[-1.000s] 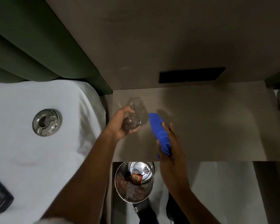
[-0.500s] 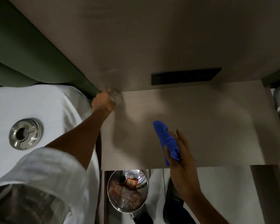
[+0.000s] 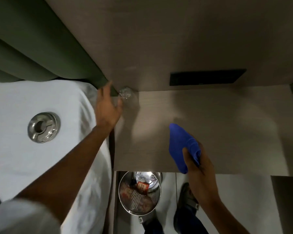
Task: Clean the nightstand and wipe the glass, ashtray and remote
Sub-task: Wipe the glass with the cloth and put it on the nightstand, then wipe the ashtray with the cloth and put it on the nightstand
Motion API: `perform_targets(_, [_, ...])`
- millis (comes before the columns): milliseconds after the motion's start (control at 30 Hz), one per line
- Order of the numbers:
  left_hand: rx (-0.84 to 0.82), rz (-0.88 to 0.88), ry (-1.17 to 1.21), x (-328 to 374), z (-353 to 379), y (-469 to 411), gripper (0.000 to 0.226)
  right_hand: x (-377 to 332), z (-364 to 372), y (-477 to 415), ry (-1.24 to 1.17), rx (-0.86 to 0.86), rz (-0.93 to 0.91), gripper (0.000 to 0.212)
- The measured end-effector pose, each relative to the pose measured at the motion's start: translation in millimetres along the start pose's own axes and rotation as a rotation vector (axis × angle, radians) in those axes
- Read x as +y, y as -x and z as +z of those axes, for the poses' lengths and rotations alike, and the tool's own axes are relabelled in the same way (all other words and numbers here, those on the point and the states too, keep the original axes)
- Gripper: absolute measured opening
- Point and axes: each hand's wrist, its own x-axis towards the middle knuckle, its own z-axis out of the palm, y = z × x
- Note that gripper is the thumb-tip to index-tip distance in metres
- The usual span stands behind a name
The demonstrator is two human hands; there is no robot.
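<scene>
Glass [image 3: 125, 94] is stood in the back left corner of the nightstand [image 3: 210, 115], against the wall panel. Left hand [image 3: 107, 108] is spread open just beside it, fingers loose, nothing gripped. Blue cloth [image 3: 181, 146] is clenched in the right hand [image 3: 199, 168] over the front edge. Ashtray [image 3: 44, 127] is seen on the white bed [image 3: 15, 157], well apart.
</scene>
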Motion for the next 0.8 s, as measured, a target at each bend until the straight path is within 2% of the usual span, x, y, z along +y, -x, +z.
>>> perform_targets(67, [0.167, 0.063, -0.069, -17.8, -42.5, 22.1, 0.062, 2.6, -0.6, 3.8, 0.020, 0.007, 0.005, 0.049])
perform_targets(167, [0.371, -0.104, -0.228, -64.5, -107.4, 55.4, 0.076, 7.8, 7.4, 14.4, 0.034, 0.026, 0.021, 0.046])
perform_targets(267, [0.447, -0.507, -0.175, -109.3, -138.2, 75.5, 0.095, 9.9, 22.1, 26.5, 0.076, 0.021, 0.008, 0.041])
perform_targets(367, [0.414, -1.054, 0.210, -143.7, -145.8, 76.9, 0.093, 10.3, 36.7, 41.2, 0.112, -0.023, -0.029, 0.039])
perform_targets(400, [0.395, -1.138, 0.369, -150.4, -145.9, 74.3, 0.090, 9.7, 38.8, 44.9, 0.122, -0.032, -0.040, 0.037])
perform_targets(467, [0.387, -1.171, 0.611, -161.8, -149.9, 70.7, 0.086, 7.9, 43.7, 54.6, 0.156, -0.047, -0.066, 0.034])
perform_targets(633, [0.243, -1.143, 0.668, -178.3, -155.8, 56.7, 0.076, 3.3, 56.7, 71.2, 0.217, -0.080, -0.087, 0.033])
perform_targets(733, [0.152, -1.136, 0.725, -179.4, -161.8, 59.3, 0.041, -0.9, 69.8, 79.0, 0.207, -0.100, -0.101, 0.034])
perform_targets(767, [0.161, -1.127, 0.721, -179.9, -163.8, 60.9, 0.033, -1.2, 74.4, 82.2, 0.211, -0.110, -0.111, 0.033])
perform_targets(800, [0.156, -1.120, 0.711, -179.2, -164.9, 62.2, 0.034, -0.9, 78.0, 84.3, 0.211, -0.118, -0.120, 0.032])
